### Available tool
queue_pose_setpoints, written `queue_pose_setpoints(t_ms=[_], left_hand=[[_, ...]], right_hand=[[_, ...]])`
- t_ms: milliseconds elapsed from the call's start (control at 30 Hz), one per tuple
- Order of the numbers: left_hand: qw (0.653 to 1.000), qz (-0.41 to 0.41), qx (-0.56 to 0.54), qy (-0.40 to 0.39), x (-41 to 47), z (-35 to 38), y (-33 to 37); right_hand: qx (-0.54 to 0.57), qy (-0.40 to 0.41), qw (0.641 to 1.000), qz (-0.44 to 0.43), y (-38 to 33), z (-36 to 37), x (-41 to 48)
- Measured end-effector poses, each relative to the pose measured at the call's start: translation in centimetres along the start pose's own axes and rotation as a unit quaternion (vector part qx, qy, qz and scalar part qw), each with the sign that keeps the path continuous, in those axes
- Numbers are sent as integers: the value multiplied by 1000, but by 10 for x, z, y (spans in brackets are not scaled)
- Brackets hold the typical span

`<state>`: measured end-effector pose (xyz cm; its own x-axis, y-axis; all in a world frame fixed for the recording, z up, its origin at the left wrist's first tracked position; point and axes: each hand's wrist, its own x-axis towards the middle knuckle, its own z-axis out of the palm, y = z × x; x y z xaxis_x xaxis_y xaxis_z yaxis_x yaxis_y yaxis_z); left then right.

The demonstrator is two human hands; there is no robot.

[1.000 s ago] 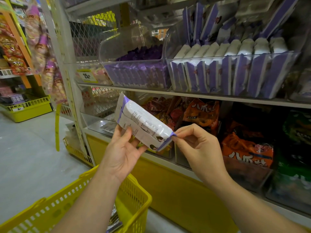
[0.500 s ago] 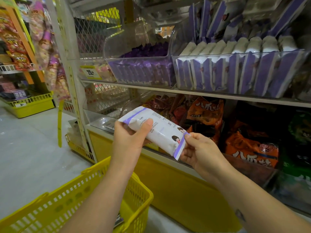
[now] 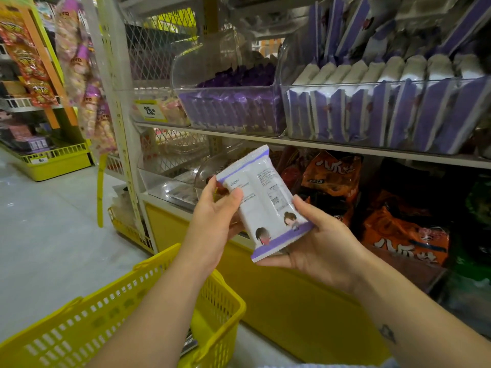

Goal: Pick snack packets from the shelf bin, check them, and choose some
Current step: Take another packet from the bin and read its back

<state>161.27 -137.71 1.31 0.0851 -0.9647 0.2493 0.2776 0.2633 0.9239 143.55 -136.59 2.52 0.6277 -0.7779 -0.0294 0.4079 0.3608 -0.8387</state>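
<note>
I hold a white snack packet point(image 3: 265, 200) with purple end strips upright in front of the shelf, its printed back facing me. My left hand point(image 3: 215, 224) grips its left side, thumb on the front. My right hand point(image 3: 321, 245) cups the bottom right corner, thumb along the packet's edge. A clear shelf bin point(image 3: 385, 112) above holds a row of matching white and purple packets. A second clear bin point(image 3: 228, 107) to its left holds darker purple packets.
A yellow shopping basket point(image 3: 132, 314) hangs below my left forearm with something dark inside. Orange snack bags point(image 3: 403, 235) fill the lower shelf behind the packet. More hanging snacks and a yellow rack point(image 3: 53, 160) stand at the left beside the grey floor.
The packet turned from lying slanted to standing nearly upright. My right hand moved from pinching its end to cupping it from below. My left thumb came round onto the front.
</note>
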Motion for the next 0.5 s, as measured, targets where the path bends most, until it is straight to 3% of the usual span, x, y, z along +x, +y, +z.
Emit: queue_pose_setpoints(t_ms=[167, 367, 500], left_hand=[[986, 62, 134, 82, -1, 7, -7], [971, 23, 234, -41, -11, 13, -12], [976, -6, 214, -51, -11, 17, -15]], right_hand=[[-38, -13, 998, -44, 8, 1, 3], [-179, 61, 974, -126, 14, -3, 9], [-264, 90, 951, -131, 16, -6, 13]])
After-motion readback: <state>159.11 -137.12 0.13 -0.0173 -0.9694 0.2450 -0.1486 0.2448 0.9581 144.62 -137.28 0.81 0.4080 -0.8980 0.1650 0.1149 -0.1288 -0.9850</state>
